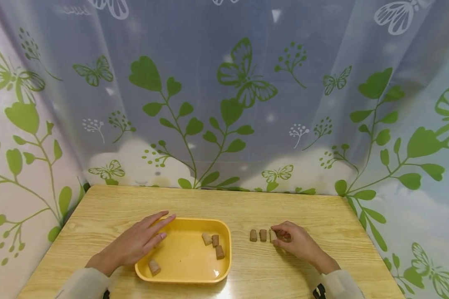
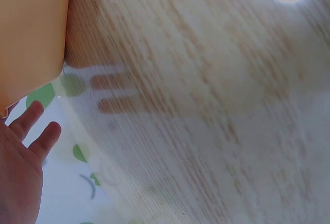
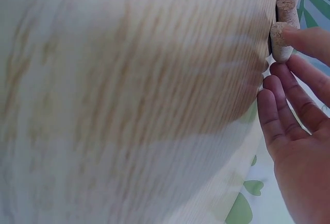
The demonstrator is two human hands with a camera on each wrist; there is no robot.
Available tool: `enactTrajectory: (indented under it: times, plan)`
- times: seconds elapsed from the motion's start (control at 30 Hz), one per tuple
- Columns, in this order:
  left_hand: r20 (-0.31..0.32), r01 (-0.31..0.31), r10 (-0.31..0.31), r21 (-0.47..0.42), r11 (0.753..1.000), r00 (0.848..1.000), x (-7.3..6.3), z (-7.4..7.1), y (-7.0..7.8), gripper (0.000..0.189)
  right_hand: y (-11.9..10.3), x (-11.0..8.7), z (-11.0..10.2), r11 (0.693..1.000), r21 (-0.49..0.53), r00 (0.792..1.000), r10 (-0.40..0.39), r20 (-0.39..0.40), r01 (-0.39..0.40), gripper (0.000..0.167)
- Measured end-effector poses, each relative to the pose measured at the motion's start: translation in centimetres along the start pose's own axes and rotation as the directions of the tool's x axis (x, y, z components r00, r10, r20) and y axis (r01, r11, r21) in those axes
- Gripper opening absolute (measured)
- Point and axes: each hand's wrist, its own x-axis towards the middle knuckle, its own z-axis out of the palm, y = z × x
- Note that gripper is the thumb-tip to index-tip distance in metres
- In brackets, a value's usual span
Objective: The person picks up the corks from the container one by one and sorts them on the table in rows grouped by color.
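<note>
Our right hand (image 1: 298,241) pinches a pale cork (image 1: 272,236) beside 2 brown corks (image 1: 263,235) on the table (image 1: 269,274), maybe so it stands straight. Our left hand (image 1: 135,242), fingers out, touches the yellow tray (image 1: 183,281), perhaps steadying it.

White glare on the tabletop (image 1: 247,207)

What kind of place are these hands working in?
Probably a small curtained-off work corner, though the room beyond isn't visible. Leaf-and-butterfly hangings enclose three sides of a wooden table, where a yellow tray holds four cork pieces.
</note>
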Motion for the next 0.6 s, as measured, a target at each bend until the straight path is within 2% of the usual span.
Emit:
enactTrajectory:
  times: [0.6]
  plan:
    - [-0.003,-0.006,0.006,-0.002,1.000,1.000,-0.03,-0.13,0.14,0.053,-0.05,-0.01,0.11,1.000,-0.017,1.000,0.005,-0.025,-0.006,0.042]
